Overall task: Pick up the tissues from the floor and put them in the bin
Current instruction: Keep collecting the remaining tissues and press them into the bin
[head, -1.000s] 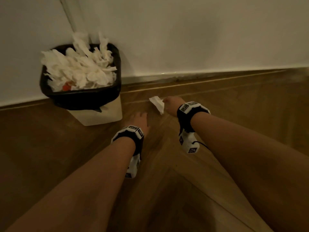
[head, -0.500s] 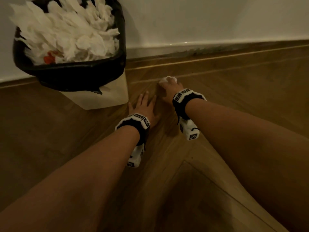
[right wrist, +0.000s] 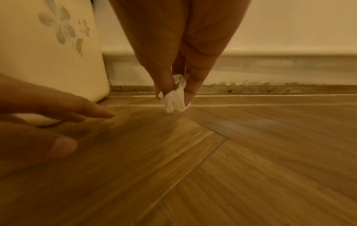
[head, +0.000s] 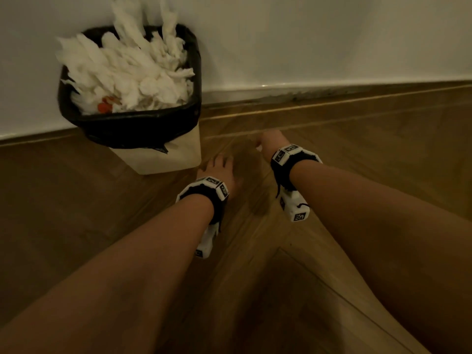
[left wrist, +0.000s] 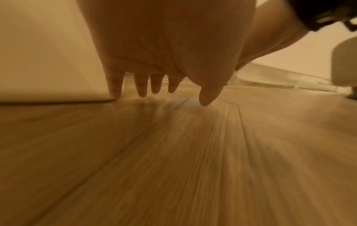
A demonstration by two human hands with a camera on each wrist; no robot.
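Observation:
A cream bin (head: 176,154) with a black liner stands against the wall at the left, heaped with white tissues (head: 127,72). My right hand (head: 270,143) hovers just above the floor to the bin's right and pinches a small crumpled white tissue (right wrist: 174,97) between thumb and fingers. In the head view only a sliver of that tissue (head: 258,148) shows under the hand. My left hand (head: 217,166) lies low beside the bin's base, its fingers (left wrist: 142,87) straight and spread, holding nothing.
The wooden floor (head: 357,162) meets a white wall (head: 306,42) along a worn skirting line (right wrist: 251,88). The bin's side bears a flower print (right wrist: 59,29). A pale rounded piece of furniture (left wrist: 343,67) stands far right in the left wrist view.
My right hand has closed round the tissue, so it now shows far less than a second ago. My left hand has stayed flat by the bin. The head view has shifted about.

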